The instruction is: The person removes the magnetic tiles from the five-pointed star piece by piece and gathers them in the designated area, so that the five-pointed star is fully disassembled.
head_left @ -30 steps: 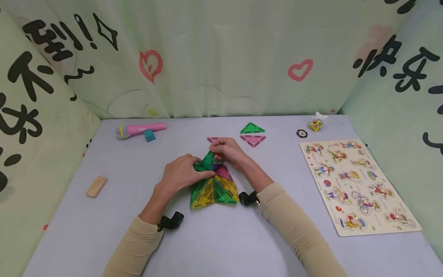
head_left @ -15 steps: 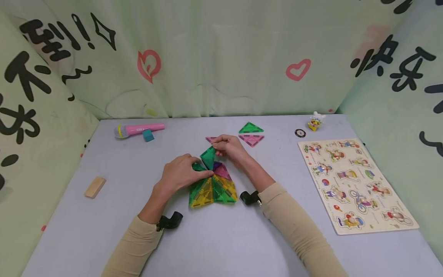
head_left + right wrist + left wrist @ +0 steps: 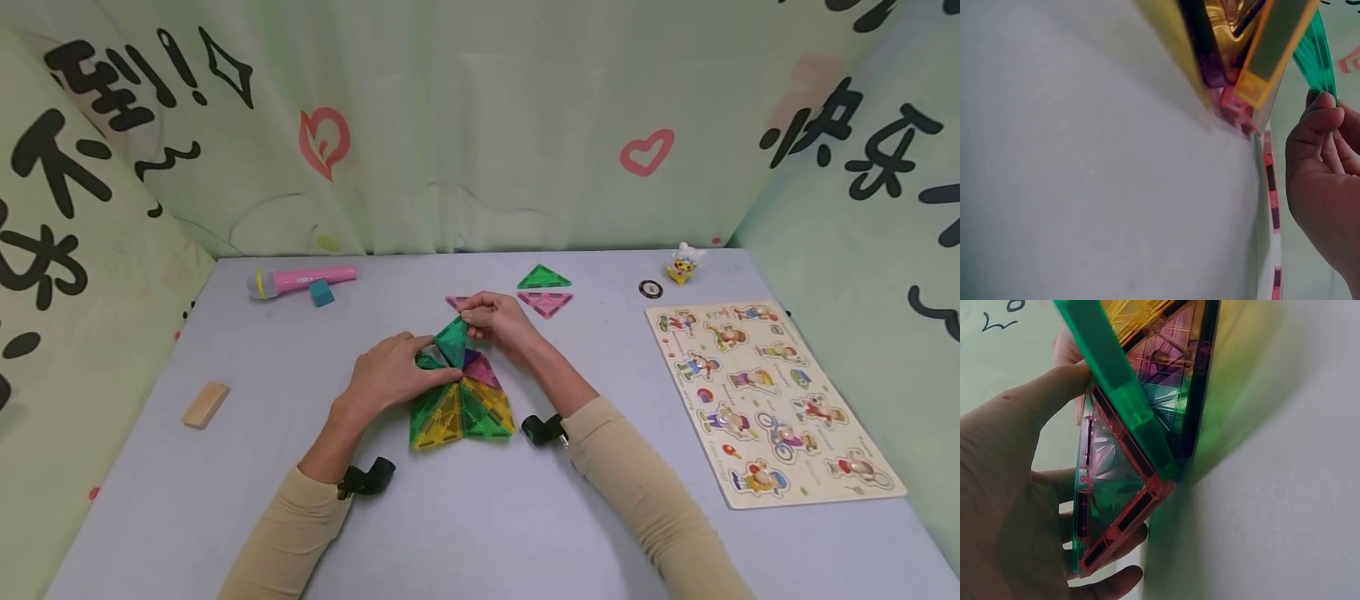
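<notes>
A low structure of see-through magnetic tiles (image 3: 462,412) in yellow, green, pink and purple stands at the middle of the table. My left hand (image 3: 390,371) grips its left side, the thumb lying across the top. In the left wrist view its fingers reach behind a pink-edged triangular tile (image 3: 1127,517) with green behind it. My right hand (image 3: 498,323) pinches the upper corner of a green triangular tile (image 3: 452,342), which stands tilted up at the structure's back. The right wrist view shows that pinch between thumb and fingers. The structure's far side is hidden in the head view.
Behind lie a loose green triangle (image 3: 543,277) and pink triangles (image 3: 546,303), one partly hidden by the right hand. A pink microphone (image 3: 311,281), blue cube (image 3: 321,292) and wooden block (image 3: 206,405) are left. A puzzle board (image 3: 772,408), black disc (image 3: 650,289) and figurine (image 3: 682,263) are right.
The green tile has swung slightly up and away from the left hand's fingers with the right hand, and a gap now shows to its left. The left hand has hardly moved.
</notes>
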Tool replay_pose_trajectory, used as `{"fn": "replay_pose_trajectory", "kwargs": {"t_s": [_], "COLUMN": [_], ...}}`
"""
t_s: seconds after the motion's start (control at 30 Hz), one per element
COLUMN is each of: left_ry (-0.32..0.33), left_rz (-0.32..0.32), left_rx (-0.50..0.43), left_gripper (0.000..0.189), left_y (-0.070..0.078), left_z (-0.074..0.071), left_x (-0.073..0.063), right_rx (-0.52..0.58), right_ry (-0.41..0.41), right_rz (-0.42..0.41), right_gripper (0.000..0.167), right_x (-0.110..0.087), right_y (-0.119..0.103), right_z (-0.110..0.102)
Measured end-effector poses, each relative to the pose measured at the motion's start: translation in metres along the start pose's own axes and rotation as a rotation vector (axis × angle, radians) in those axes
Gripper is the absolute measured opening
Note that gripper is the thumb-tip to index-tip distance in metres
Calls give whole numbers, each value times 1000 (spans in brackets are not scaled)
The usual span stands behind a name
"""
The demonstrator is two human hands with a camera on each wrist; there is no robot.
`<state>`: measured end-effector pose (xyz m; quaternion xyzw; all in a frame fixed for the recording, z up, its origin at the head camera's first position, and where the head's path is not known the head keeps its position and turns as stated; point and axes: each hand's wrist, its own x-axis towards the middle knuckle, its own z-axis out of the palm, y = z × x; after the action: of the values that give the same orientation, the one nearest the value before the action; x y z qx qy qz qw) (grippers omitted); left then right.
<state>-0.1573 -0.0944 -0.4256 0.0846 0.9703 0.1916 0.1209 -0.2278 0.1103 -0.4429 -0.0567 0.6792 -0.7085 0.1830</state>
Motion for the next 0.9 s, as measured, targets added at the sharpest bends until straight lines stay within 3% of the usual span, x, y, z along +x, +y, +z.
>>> {"fn": "replay_pose_trajectory", "kwargs": {"t_s": [0.4, 0.6, 0.9], "left_ry": [2, -4, -6], "left_rz": [-2, -3, 3], "left_rx": [-45, -56, -28], "left_gripper": [94, 94, 93], "left_y": [-3, -3, -3], "left_z": [0, 1, 0], "left_x": [2, 2, 2], "right_rx": [16, 39, 72], "right_ry": [-18, -25, -56], "right_rz": [-13, -32, -61], "right_gripper": [13, 19, 15], "right_x": [1, 1, 0], "right_y": [0, 2, 1], "right_z": [0, 0, 0]}}
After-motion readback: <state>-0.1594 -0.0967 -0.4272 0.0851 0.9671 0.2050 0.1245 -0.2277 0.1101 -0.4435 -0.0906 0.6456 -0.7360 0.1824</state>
